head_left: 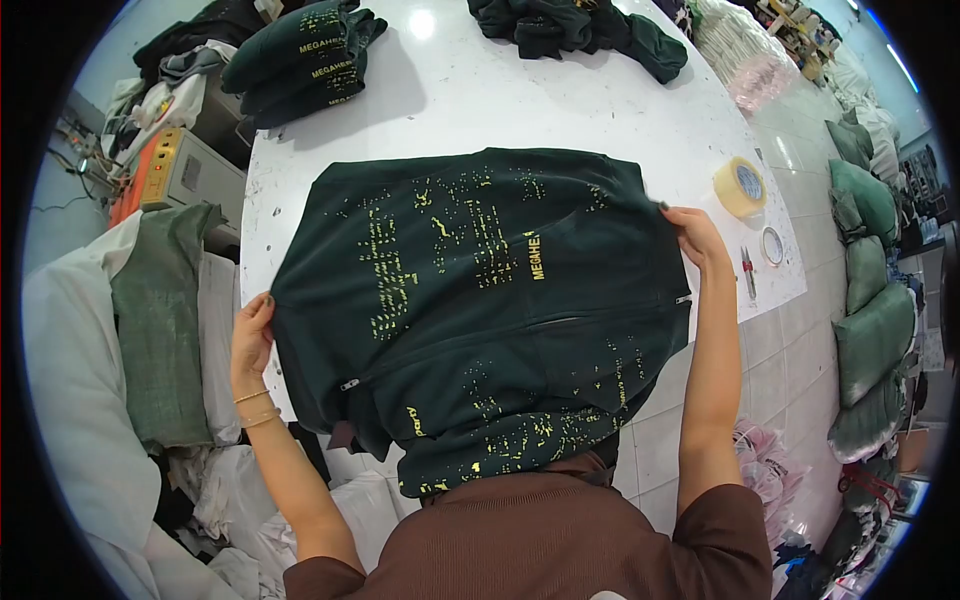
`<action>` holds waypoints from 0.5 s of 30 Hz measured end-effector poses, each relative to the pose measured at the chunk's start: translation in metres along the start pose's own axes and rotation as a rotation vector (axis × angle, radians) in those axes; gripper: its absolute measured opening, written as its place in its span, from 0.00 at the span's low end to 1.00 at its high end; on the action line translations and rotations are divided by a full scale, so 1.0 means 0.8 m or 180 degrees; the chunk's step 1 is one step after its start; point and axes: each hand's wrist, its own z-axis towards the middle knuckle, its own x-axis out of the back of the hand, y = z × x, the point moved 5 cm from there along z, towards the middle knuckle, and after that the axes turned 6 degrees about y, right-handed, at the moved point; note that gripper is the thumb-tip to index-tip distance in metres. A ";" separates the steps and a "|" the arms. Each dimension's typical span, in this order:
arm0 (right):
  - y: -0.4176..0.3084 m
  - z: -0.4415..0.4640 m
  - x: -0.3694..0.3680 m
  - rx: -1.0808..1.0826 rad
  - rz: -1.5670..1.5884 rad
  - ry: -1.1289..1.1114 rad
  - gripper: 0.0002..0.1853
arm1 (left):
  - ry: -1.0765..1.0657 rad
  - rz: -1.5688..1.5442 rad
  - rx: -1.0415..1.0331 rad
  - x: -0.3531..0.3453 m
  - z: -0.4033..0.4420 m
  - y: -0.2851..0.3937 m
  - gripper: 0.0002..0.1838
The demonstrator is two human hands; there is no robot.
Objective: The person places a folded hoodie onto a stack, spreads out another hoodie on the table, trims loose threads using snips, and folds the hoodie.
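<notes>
A dark green zip-up jacket [440, 250] with yellow printed lettering lies spread over the table's front edge, its lower part hanging towards my body. My left hand [254, 328], with bracelets at the wrist, pinches the jacket's left edge. At the far upper right edge, my right hand [694, 235] grips the fabric between thumb and fingers. The zip runs across the jacket, with one metal pull near the left end and another at the right edge. One printed sleeve is bunched against my brown shirt.
On the white table [440, 110] stand a stack of folded green garments [305, 65] and a crumpled green heap [580, 30]. A tape roll [740, 187], a smaller ring [772, 245] and red-handled snips [748, 272] lie right. Green sacks [872, 345] line the floor.
</notes>
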 end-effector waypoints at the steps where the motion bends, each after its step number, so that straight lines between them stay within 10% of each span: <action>1: 0.001 0.004 0.013 0.0253 0.0007 0.0288 0.10 | 0.0228 0.0172 -0.0063 0.017 0.004 0.000 0.13; 15: 0.020 0.029 0.029 0.0036 -0.0867 0.0792 0.08 | 0.0159 0.0979 0.0806 0.019 0.001 -0.019 0.17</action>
